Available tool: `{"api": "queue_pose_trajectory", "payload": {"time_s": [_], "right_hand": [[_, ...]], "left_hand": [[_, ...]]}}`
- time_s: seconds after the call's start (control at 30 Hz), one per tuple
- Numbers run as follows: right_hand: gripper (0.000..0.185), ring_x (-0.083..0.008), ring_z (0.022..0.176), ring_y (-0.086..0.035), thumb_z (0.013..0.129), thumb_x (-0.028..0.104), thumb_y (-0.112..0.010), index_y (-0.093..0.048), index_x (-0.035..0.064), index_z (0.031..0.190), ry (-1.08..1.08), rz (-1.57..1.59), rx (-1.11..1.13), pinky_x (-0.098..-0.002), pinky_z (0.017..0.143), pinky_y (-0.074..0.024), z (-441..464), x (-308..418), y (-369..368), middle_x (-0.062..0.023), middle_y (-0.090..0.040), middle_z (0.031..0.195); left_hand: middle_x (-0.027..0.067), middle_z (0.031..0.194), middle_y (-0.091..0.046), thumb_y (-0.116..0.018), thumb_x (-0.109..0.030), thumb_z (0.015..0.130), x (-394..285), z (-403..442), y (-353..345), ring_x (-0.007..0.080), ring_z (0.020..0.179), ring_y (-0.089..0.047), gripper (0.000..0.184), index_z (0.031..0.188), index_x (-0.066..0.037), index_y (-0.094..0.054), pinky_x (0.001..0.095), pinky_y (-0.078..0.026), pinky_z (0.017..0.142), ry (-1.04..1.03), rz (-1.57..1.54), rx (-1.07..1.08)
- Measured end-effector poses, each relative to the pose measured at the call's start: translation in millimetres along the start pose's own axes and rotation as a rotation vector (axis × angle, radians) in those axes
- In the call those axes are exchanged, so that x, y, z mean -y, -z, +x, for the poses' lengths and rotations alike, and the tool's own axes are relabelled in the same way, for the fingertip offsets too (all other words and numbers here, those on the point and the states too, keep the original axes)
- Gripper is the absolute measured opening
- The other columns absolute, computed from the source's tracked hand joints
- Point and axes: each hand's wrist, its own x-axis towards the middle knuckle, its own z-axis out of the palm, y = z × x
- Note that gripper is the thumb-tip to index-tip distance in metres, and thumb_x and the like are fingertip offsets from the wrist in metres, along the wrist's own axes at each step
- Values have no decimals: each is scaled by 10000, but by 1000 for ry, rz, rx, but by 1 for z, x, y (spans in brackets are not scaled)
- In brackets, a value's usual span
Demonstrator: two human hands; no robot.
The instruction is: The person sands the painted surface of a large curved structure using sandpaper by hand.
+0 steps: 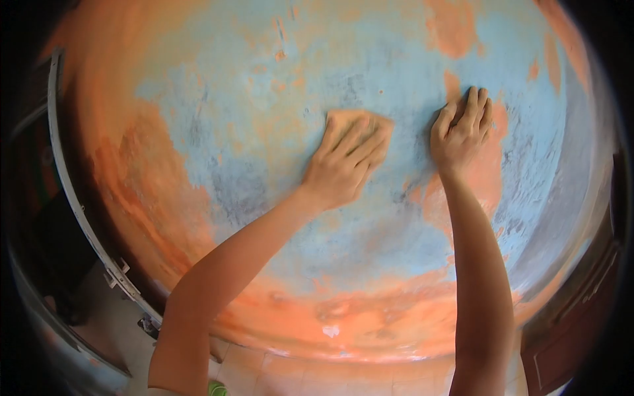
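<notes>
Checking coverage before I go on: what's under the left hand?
A tan sheet lies between the left hand and the patchy blue-and-orange surface; its upper edge shows. The surface behind it is covered from view.

Thin tan sheet point(351, 117), flat against wall point(370, 244); wall light blue, scuffed, orange patches left and bottom.

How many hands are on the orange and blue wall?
2. The left hand is near the middle, pressing a tan sheet against the wall; the right hand is farther right, fingers pointing up. No others show.
</notes>
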Motion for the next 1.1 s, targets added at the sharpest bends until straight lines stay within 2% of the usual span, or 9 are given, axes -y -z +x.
{"api": "queue_pose_trajectory", "payload": {"time_s": [0.23,0.43,0.53,0.67,0.83,0.9,1.0,1.03,1.1], "right_hand": [[520,-449,1365,-319,880,180,-533,-471,-64,1335,-2,63,-12,-562,1110,-230,2,-2,0,-267,-412,1440],[522,-442,1366,-322,883,180,-536,-470,-63,1340,9,71,-33,-560,1107,-236,1,-4,-5,-264,-411,1443],[514,-444,1357,-335,885,177,-535,-475,-63,1336,24,65,-40,-559,1102,-246,2,-5,-6,-259,-410,1447],[514,-443,1364,-328,891,176,-533,-468,-62,1342,4,29,-3,-551,1099,-256,1,-2,-2,-253,-415,1447],[503,-439,1365,-334,901,182,-530,-475,-62,1337,42,71,-41,-547,1098,-257,1,-1,-3,-253,-451,1419],[490,-434,1355,-355,903,189,-532,-492,-54,1327,21,25,-41,-534,1099,-263,-1,-5,-6,-252,-482,1392],[488,-422,1367,-342,904,196,-532,-499,-42,1329,40,40,-46,-524,1105,-261,1,-5,-4,-242,-466,1410],[488,-422,1367,-342,904,196,-532,-499,-42,1329,29,42,-30,-524,1105,-261,1,-1,-1,-242,-466,1410],[493,-415,1372,-334,907,200,-530,-493,-34,1339,6,18,1,-522,1108,-259,2,2,2,-237,-445,1430]], "left_hand": [[154,1245,-579,-435,-165,929,109,52,37,345,1186,-506,381,1269,-24,-537,549,-313,1072,291,465,-207],[199,1196,-577,-431,-148,926,27,-5,33,372,1155,-522,394,1293,-20,-497,535,-320,1064,-106,164,413],[180,1345,-536,-464,-104,905,94,-15,52,377,1271,-473,427,1324,-39,-507,535,-277,1112,61,213,-86],[156,1414,-496,-504,-92,889,105,-23,50,355,1326,-437,437,1324,-47,-525,522,-257,1136,465,362,-151],[150,1417,-495,-519,-132,901,68,-53,71,369,1326,-436,480,1371,-36,-495,508,-271,1139,-225,-326,456],[158,1436,-473,-486,-160,934,133,-69,68,369,1341,-419,492,1412,-50,-456,497,-245,1154,103,231,96],[169,1460,-439,-463,-184,970,146,-61,74,350,1385,-357,467,1419,-54,-450,479,-197,1175,632,293,-85],[176,1483,-402,-417,-214,1004,133,-70,61,340,1422,-284,461,1435,-50,-424,474,-154,1185,524,183,-125],[182,1471,-417,-375,-181,1004,78,-84,48,334,1413,-304,454,1435,-42,-411,457,-194,1176,159,-114,476]]}}
